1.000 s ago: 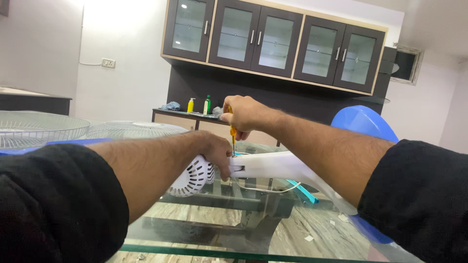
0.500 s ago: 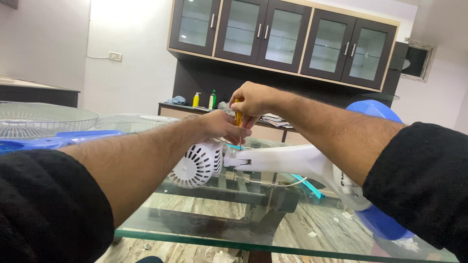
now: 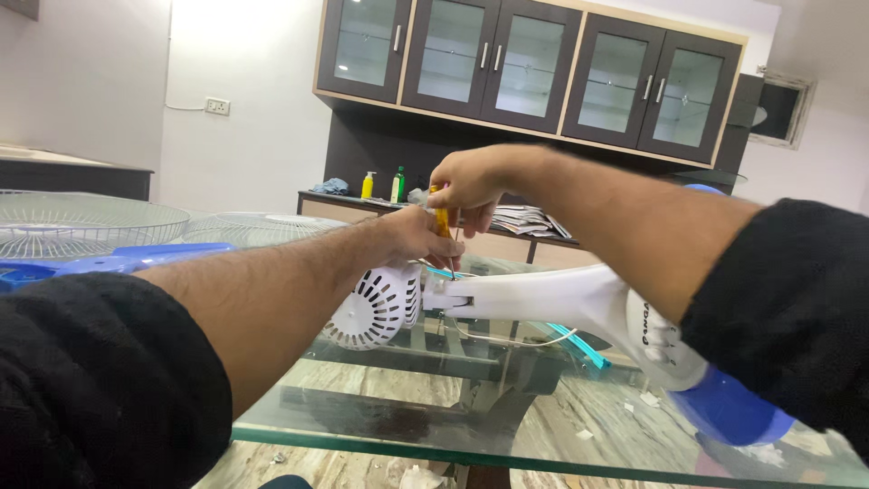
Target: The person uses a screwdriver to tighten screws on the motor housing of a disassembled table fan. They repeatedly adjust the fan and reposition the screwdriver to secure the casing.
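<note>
1. Glass makes up the table top, a thick clear slab with a green edge, and the dark frame and a marbled floor show through it; behind stand pale walls and a dark cabinet with glazed doors.
2. On the glass lies a white fan body on its side: the vented motor housing points left, the white neck runs right from it, and the blue base sits at the right end near the table's edge.
3. The left hand reaches in from the lower left in a black sleeve and rests on top of the motor housing, fingers curled down over the joint where it meets the neck; how firmly it grips cannot be told.
4. The right hand comes from the right, just above the left one, closed around the yellow handle of a screwdriver.
5. The screwdriver stands nearly upright, its thin metal shaft pointing down to the joint at the end of the neck.
6. A white cable loops under the neck, and a turquoise piece lies on the glass beneath it.
7. At the far left are two wire fan guards and a blue blade.
8. On the counter at the back stand a yellow bottle, a green bottle and a pile of papers
</note>
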